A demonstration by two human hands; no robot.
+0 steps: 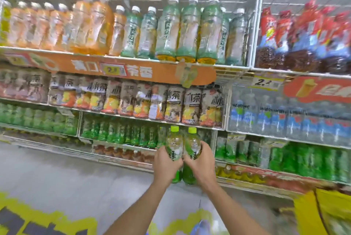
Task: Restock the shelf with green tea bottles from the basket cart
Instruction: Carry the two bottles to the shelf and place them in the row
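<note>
I hold two green tea bottles upright, side by side, in front of the low shelf. My left hand [165, 164] grips the left green tea bottle [174, 144], which has a lime-green cap. My right hand [201, 164] grips the right green tea bottle [192, 144], with the same cap. Both bottles touch each other. Behind them the shelf row of green tea bottles [121, 133] runs leftward. The yellow basket cart [322, 214] shows at the lower right corner, blurred.
Above are wire shelves [133, 58] with orange and pale green drinks, then a row of fruit tea cartons [136, 100]. Water bottles [284, 119] and more green bottles [303, 160] stand to the right. Grey floor [57, 174] with yellow markings lies at the left.
</note>
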